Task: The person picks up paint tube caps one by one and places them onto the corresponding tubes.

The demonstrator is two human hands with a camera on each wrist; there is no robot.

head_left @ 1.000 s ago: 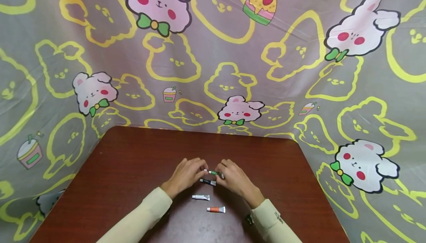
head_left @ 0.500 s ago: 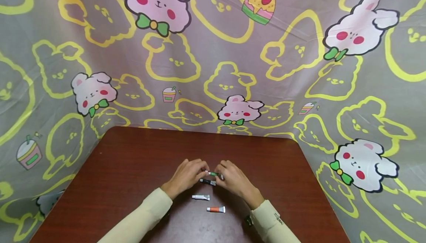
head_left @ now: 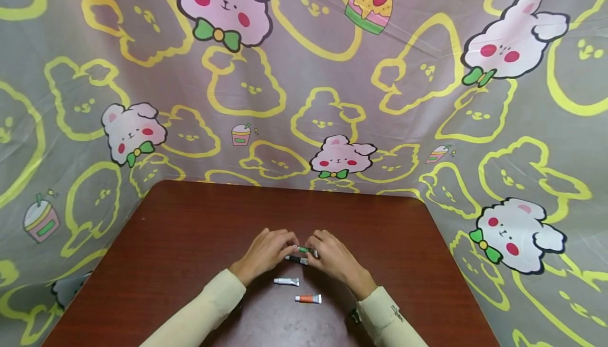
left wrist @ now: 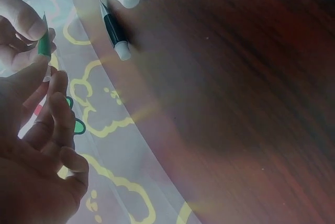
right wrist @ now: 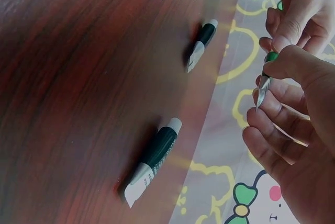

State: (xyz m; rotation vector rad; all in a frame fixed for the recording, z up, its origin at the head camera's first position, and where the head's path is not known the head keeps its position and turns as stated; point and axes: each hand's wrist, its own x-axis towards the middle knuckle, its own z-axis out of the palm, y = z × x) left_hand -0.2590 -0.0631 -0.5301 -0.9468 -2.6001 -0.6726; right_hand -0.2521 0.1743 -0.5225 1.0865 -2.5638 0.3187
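Observation:
A small green paint tube (head_left: 303, 250) with a silver crimped tail is held up between both hands. My left hand (head_left: 268, 249) pinches its white cap end between thumb and fingers. My right hand (head_left: 334, 254) pinches the green body, with the silver tail (right wrist: 263, 90) showing past the thumb in the right wrist view. Just below the hands lies a black paint tube (head_left: 296, 259) on the table. Nearer to me are a white tube (head_left: 286, 282) and an orange tube (head_left: 308, 299), both lying flat.
Another dark tube (right wrist: 159, 148) lies close to my right wrist, partly beside the sleeve in the head view. The brown table (head_left: 199, 215) has a rounded far edge. A patterned cloth (head_left: 266, 88) hangs behind and along both sides.
My left fingers have shifted slightly right and down, so less of the white cap shows. My right hand stays nearly in place on the green tube. The tubes on the table have not moved.

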